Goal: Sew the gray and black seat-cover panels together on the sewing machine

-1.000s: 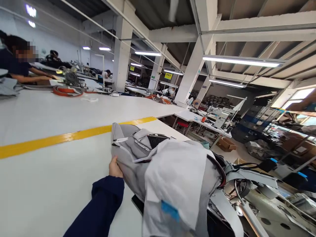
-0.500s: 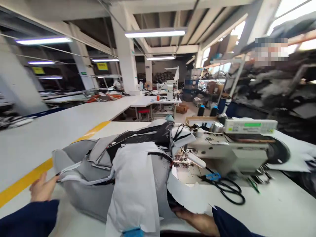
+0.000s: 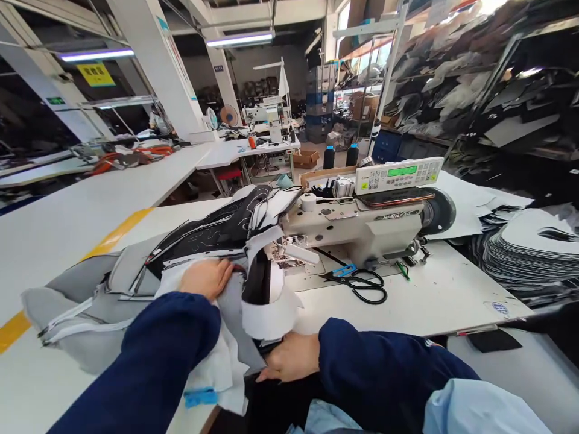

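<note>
A large grey mesh fabric piece with black and white edging lies bunched on the table, its right side reaching the needle end of the sewing machine. My left hand rests over a white cloth layer, fingers closed on the grey fabric's edge just left of the needle area. Lower down, near the table's front edge, my right hand grips the fabric's lower edge; its fingertips are partly hidden. Between the hands, a white curved strip hangs from the work.
Black-handled scissors and a blue clip-like tool lie before the machine, with a green pen-like tool further right. A stack of cut pieces stands at the right. Two black thread cones rise behind the machine.
My left hand has moved right from the fabric's far left end to its edge near the needle. The view has turned right and down; my right hand stays at the lower edge.
</note>
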A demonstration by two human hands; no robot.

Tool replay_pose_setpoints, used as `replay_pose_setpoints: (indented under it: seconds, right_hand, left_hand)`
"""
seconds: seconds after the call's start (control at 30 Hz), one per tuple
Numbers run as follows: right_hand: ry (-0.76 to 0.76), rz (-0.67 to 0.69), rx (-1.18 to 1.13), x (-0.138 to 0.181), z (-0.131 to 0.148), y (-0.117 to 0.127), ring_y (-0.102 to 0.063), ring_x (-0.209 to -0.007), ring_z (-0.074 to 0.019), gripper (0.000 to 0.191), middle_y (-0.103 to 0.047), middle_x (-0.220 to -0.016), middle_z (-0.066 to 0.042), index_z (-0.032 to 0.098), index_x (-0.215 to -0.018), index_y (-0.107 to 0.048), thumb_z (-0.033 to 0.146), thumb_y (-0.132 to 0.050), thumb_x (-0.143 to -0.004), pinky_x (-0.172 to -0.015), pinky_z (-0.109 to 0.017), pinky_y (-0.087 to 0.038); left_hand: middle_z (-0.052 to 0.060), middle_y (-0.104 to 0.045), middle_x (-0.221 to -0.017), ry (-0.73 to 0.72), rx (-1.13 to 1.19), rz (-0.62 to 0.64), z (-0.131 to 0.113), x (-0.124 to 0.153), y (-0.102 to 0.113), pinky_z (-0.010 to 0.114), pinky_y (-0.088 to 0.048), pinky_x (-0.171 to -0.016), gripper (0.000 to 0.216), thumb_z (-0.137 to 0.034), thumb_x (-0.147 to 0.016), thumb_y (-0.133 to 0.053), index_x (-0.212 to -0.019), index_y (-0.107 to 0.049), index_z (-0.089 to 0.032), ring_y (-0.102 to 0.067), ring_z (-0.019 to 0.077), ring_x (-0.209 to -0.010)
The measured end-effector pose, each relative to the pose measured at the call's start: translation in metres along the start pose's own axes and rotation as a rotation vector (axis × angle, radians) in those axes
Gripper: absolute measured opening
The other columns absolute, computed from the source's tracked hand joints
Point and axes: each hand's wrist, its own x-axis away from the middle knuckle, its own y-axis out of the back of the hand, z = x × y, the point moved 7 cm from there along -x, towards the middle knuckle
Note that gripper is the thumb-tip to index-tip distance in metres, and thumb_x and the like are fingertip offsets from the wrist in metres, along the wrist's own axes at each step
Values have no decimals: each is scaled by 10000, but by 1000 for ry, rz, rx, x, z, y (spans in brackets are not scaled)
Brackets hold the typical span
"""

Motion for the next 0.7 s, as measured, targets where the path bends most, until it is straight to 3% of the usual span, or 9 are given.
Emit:
replay_pose_setpoints:
  seconds: [0.07, 0.13, 0.27, 0.3, 0.33, 0.4, 0.5, 0.6, 0.7]
  right_hand:
    - [57, -29, 81, 5, 8, -11, -612, -863, -213, 289, -675, -820, -65, 136, -894, -653, 361, -474, -918, -772, -374, -472]
    - [80, -117, 152, 14, 13, -15, -578, -976, -273, 317, -658, -931, -133, 74, -988, -616, 343, -463, -921, -793, -431, -461]
    - [154, -218, 287, 32, 21, -12, -593, -875, -260, 306, -639, -872, -149, 36, -1021, -565, 293, -421, -937, -680, -406, -454]
    - [157, -208, 276, 34, 20, -10, -598, -801, -240, 290, -638, -826, -131, 46, -989, -569, 285, -413, -939, -633, -385, -443]
    - [158, -204, 261, 35, 19, -7, -595, -740, -223, 272, -636, -795, -115, 58, -956, -575, 276, -411, -938, -598, -370, -427]
    - [172, -228, 243, 33, 17, 0, -585, -690, -203, 237, -632, -744, -92, 84, -884, -589, 253, -427, -926, -593, -358, -406]
    - [215, -251, 264, 29, 16, 3, -578, -702, -192, 197, -629, -688, -76, 112, -782, -602, 224, -483, -893, -674, -373, -397]
    - [241, -197, 212, 27, 14, -6, -562, -689, -176, 195, -618, -623, -25, 157, -677, -575, 171, -506, -858, -737, -378, -389]
    - [256, -208, 138, 28, 14, -7, -558, -695, -180, 193, -624, -622, -11, 176, -641, -560, 161, -516, -829, -761, -388, -382]
  left_hand:
    - [113, -659, -886, 51, 39, 66, 18, 2, -40, 385, -464, -706, 400, -357, -893, -251, -925, -610, -183, -621, 281, -822]
    - [88, -655, -826, -9, 77, -81, 23, 19, -53, 339, -471, -695, 394, -318, -899, -237, -851, -601, -177, -622, 237, -791]
    - [120, -634, -972, -163, 96, -707, 1, 82, -3, 355, -469, -823, 232, -242, -878, -387, -978, -573, -147, -597, 226, -920]
    - [130, -618, -1039, -235, 99, -799, -14, 95, 12, 369, -452, -874, 231, -203, -861, -433, -1051, -552, -147, -579, 229, -984]
    - [128, -606, -1084, -334, 106, -808, -34, 103, 23, 380, -427, -924, 268, -172, -848, -455, -1105, -532, -155, -560, 227, -1039]
    - [100, -604, -1146, -507, 111, -665, -78, 104, 31, 394, -356, -1008, 314, -179, -875, -414, -1168, -525, -181, -533, 213, -1109]
    - [113, -651, -1043, -541, 63, -404, -120, 89, 24, 455, -287, -1043, 411, -362, -938, -308, -1169, -569, -144, -565, 237, -1048]
    - [40, -627, -689, -635, 203, -82, -132, 87, 8, 379, -406, -927, 493, -403, -955, -213, -1035, -631, -155, -593, 169, -693]
    - [-2, -591, -646, -658, 361, 230, -125, 100, -7, 231, -457, -681, 432, -334, -958, -224, -933, -636, -206, -552, 122, -573]
